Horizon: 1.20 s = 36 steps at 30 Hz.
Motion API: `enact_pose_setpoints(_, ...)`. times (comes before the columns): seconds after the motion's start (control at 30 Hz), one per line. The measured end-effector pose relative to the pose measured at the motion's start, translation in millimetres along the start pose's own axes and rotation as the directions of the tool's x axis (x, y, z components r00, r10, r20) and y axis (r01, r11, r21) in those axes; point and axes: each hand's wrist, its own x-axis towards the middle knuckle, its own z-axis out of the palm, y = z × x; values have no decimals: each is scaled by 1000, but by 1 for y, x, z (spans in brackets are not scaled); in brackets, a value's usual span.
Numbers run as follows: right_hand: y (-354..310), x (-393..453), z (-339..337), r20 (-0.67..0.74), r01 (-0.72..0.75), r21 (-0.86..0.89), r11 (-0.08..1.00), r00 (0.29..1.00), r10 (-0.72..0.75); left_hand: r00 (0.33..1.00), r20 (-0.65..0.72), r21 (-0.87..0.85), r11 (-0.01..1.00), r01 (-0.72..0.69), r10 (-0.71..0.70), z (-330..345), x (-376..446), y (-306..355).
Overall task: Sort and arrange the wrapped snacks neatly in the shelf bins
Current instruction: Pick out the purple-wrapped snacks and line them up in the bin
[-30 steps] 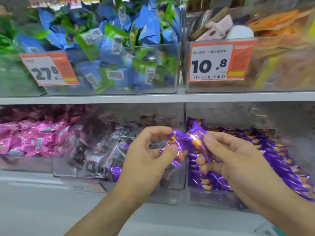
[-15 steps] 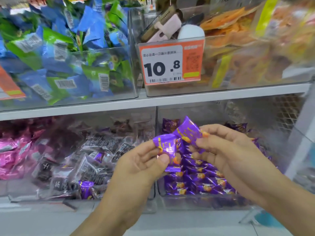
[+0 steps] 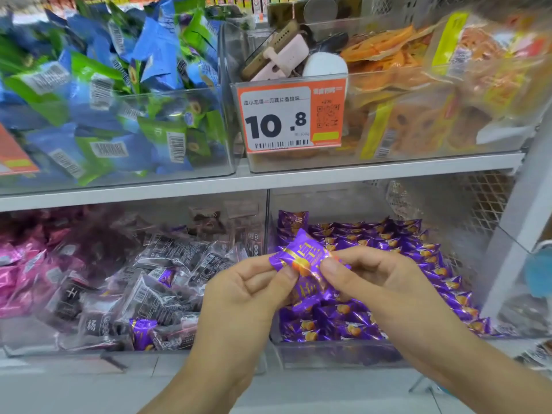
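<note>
- 2 bare hands meet in front of the lower shelf; the left hand [image 3: 248, 289] and the right hand [image 3: 370, 282] each pinch purple wrapped snacks [image 3: 301, 258] between thumb and fingers.
- At least 2 purple snacks are held: 1 on top with gold lettering, another just below it; the exact count is hard to tell.
- The held snacks hover above the front of the purple bin [image 3: 334, 352], a clear bin at lower right filled with many matching purple packs in rough rows.
- 4 clear bins are in full view, 2 per shelf level, with pink packs [image 3: 21, 273] at the far lower left.
- The lower middle bin holds dark wrapped packs [image 3: 167, 264], plus at least 2 stray purple packs [image 3: 142, 331], 1 near its front edge.
- The upper left bin holds blue and green packs [image 3: 119, 94].
- The upper right bin holds orange packs [image 3: 418, 94] and carries 1 price tag [image 3: 291, 118] reading 10.8.
- A white shelf edge [image 3: 358, 171] runs between the levels; open room remains above the purple packs.
</note>
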Motion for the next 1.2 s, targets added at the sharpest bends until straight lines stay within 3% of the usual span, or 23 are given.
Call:
enact_pose_setpoints(0.13, 9, 1, 6, -29, 4, 4, 1000, 1000, -3, 998, -54, -51, 999, 10, -12, 8, 1, 0)
enact_pose_setpoints(0.27, 11, 5, -1, -64, 8, 4, 1000, 998, -8, 996, 1, -128, 988, 88, -89, 15, 0, 1)
enact_pose_setpoints(0.57, 8, 14, -20, 174, -40, -86, 995, 983, 55, 996, 74, 155, 985, -70, 59, 10, -1, -5)
enact_pose_setpoints(0.77, -1, 21, -24, 321, 154, -266, 952, 945, -63, 955, 213, 291, 920, -264, 207, -2, 2, -1)
enact_pose_setpoints(0.83, -2, 24, -26, 363, 194, -340, 920, 930, -62, 913, 298, 419, 821, -388, 280, -6, 1, -4)
enact_pose_setpoints(0.9, -4, 29, -29, 391, 217, -411, 886, 919, -44, 852, 405, 584, 623, -520, 331, -12, 0, -7)
enact_pose_setpoints(0.97, -2, 37, -35, 376, 240, -484, 842, 925, -48, 828, 457, 700, 443, -560, 324, -19, 2, -8)
enact_pose_setpoints(1.07, 7, 53, -49, 279, 222, -608, 762, 959, -56, 865, 431, 777, 383, -500, 255, -31, 7, -7)
enact_pose_setpoints(1.2, 23, 64, -51, 261, 185, -726, 662, 965, 17, 911, 411, 852, 343, -396, 32, -47, 14, -8)
